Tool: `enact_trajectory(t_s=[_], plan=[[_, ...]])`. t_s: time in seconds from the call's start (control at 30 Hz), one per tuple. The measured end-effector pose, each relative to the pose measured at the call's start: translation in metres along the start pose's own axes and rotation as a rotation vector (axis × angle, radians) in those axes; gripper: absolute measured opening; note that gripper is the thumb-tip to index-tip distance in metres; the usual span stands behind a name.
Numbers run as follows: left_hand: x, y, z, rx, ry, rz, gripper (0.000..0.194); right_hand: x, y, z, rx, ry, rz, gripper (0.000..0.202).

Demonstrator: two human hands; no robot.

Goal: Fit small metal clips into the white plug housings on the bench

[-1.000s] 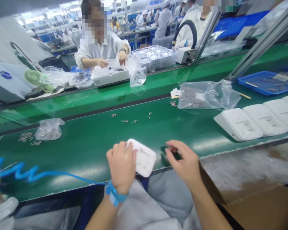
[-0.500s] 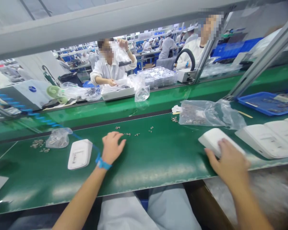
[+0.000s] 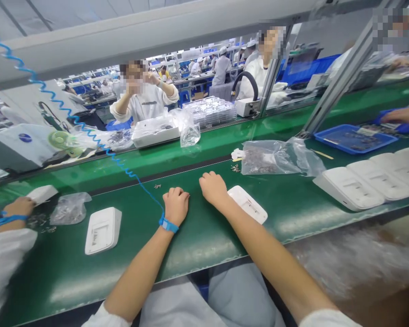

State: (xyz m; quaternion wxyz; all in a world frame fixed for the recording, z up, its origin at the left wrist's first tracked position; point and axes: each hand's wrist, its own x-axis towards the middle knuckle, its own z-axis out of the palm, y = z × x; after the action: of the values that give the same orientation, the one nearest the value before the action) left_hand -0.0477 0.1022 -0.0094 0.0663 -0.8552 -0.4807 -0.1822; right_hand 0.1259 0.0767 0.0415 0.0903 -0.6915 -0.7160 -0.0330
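Observation:
My left hand (image 3: 176, 208) rests on the green work surface with its fingers curled down, a blue wrist strap around the wrist. Close by on its right, my right hand (image 3: 214, 188) is also curled with its fingertips turned away from view. Whatever either hand pinches is hidden. A white plastic housing (image 3: 248, 203) lies beside my right wrist, partly behind the forearm. To the left lies a second white housing (image 3: 103, 230) with a recessed window. A few small metal parts (image 3: 157, 186) are on the surface just beyond my left hand.
A clear bag of small parts (image 3: 259, 159) and a blue tray (image 3: 356, 138) lie at the back right. Several white housings (image 3: 364, 184) stand in a row at right. On the left, a co-worker's hand (image 3: 18, 209) holds a white piece near another bag (image 3: 71, 209).
My right hand has moved left from the row, and the white housing it held now lies near the middle. Both hands have come together over the loose parts. A co-worker's arm has entered at left.

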Motion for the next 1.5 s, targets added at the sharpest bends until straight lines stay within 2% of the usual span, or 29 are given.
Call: enact_trajectory(t_s=[0.1, 0.17, 0.23, 0.3, 0.37, 0.43, 0.47, 0.53, 0.6, 0.73, 0.8, 0.9, 1.07, 1.3, 1.5], plan=[[0.001, -0.004, -0.001, -0.025, -0.004, 0.003, 0.020, 0.014, -0.007, 0.007, 0.006, -0.029, 0.035, 0.023], [0.001, -0.002, -0.005, -0.049, 0.039, -0.024, 0.018, 0.008, -0.006, 0.005, 0.013, -0.006, 0.023, 0.022], [-0.002, 0.012, -0.012, -0.088, 0.129, -0.063, 0.019, -0.005, 0.001, -0.005, 0.017, 0.046, 0.011, 0.022], [-0.009, 0.041, -0.017, -0.180, 0.159, -0.044, 0.022, -0.022, 0.016, -0.020, 0.015, 0.095, 0.030, 0.024], [-0.018, 0.080, -0.021, -0.322, 0.060, 0.024, 0.033, -0.044, 0.038, -0.034, 0.078, 0.169, 0.054, 0.024], [-0.025, 0.119, -0.020, -0.434, -0.060, 0.002, 0.063, -0.068, 0.063, -0.044, 0.213, 0.275, 0.041, 0.020], [-0.026, 0.134, -0.019, -0.474, -0.099, -0.016, 0.073, -0.079, 0.075, -0.048, 0.282, 0.310, 0.016, 0.017], [-0.023, 0.150, -0.014, -0.542, -0.139, -0.031, 0.076, -0.100, 0.095, -0.053, 0.376, 0.295, -0.056, 0.013], [-0.016, 0.146, -0.007, -0.633, -0.159, -0.030, 0.064, -0.116, 0.106, -0.055, 0.414, 0.205, -0.133, 0.012], [0.003, 0.107, 0.002, -0.877, -0.264, 0.104, 0.023, -0.124, 0.105, -0.049, 0.354, 0.069, -0.275, 0.015], [0.010, 0.089, 0.003, -0.935, -0.295, 0.160, 0.013, -0.119, 0.097, -0.041, 0.280, 0.037, -0.348, 0.017], [0.014, 0.078, 0.001, -0.950, -0.303, 0.177, 0.015, -0.106, 0.082, -0.028, 0.208, 0.008, -0.425, 0.018], [0.013, 0.080, 0.001, -0.938, -0.293, 0.205, 0.017, -0.094, 0.065, -0.018, 0.104, 0.007, -0.438, 0.019], [0.014, 0.081, 0.003, -0.937, -0.300, 0.175, 0.016, -0.094, 0.061, -0.015, 0.160, -0.022, -0.378, 0.017], [0.014, 0.079, 0.001, -0.958, -0.345, 0.178, 0.017, -0.081, 0.060, -0.012, 0.250, -0.138, -0.223, 0.008]])
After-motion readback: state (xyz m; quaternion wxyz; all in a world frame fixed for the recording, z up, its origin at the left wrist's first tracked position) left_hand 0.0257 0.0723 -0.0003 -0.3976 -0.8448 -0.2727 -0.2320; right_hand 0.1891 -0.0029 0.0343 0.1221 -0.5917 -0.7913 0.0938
